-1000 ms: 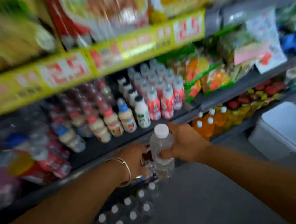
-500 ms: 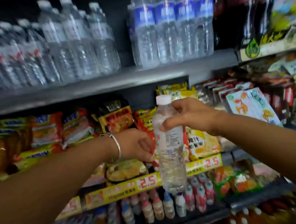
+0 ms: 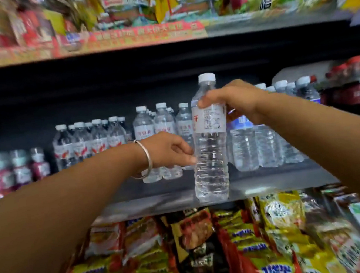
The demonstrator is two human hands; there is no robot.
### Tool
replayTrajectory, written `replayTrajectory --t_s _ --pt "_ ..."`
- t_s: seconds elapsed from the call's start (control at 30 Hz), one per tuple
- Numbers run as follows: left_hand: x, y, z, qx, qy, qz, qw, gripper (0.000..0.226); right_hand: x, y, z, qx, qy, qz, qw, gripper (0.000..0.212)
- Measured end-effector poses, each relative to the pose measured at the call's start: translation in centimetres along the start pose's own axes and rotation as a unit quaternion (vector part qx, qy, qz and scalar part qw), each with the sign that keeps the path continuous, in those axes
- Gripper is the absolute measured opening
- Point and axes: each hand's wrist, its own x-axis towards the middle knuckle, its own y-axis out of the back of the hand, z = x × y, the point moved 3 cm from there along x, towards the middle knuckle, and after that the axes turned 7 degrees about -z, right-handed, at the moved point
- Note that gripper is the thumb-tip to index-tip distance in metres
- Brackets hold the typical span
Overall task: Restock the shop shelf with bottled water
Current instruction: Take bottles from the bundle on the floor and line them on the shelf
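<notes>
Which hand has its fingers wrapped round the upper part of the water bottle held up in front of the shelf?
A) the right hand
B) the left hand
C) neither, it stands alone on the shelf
A: the right hand grips the water bottle at its label, while the left hand only touches it lower down with its fingertips.

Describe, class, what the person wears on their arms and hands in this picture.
Both forearms are bare, with no sleeves in view and no gloves. The left hand has a thin silver bangle round its wrist. The right hand shows no ring, watch or band.
</notes>
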Motion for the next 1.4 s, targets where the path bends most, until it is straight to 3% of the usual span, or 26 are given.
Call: replayTrajectory --t_s 0.23,0.6,0.73,0.87,0.97,1.2,1.3,1.4 --pt "3.9 2.4 -4.0 -0.027 0.006 0.067 0.997 0.027 7.3 -2.0 -0.3 -0.021 -0.006 -0.002 1.0 0.025" --pt "7.4 0.9 -9.6 -0.051 0.006 0.059 0.997 0.036 13.2 -5.0 4.9 -0.033 -0.047 -0.037 0.998 0.029" --pt "7.9 0.5 -9.9 -0.068 -0.005 0.064 0.996 0.036 13.2 -4.7 5.5 -0.014 -0.052 -0.038 0.998 0.016" --pt "8.1 0.4 -10.0 -0.059 -0.006 0.071 0.996 0.03 12.3 -6.2 6.9 -0.053 -0.096 -0.065 0.992 0.054" --pt "8.2 0.3 -9.9 -0.05 -0.007 0.074 0.996 0.028 12.6 -7.2 7.9 -0.065 -0.117 -0.025 0.991 0.07" --pt "8.6 0.5 -10.4 -0.046 0.005 0.072 0.996 0.028 12.7 -7.1 8.8 0.0 -0.109 0.006 0.994 0.036" --pt "8.7 0.4 -10.6 -0.043 0.006 0.069 0.997 0.029 12.3 -7.1 9.2 0.042 -0.114 -0.018 0.992 0.04" --pt "8.8 0.3 -10.7 -0.041 0.006 0.068 0.997 0.033 11.9 -7.6 9.5 0.004 -0.143 -0.036 0.989 0.049"
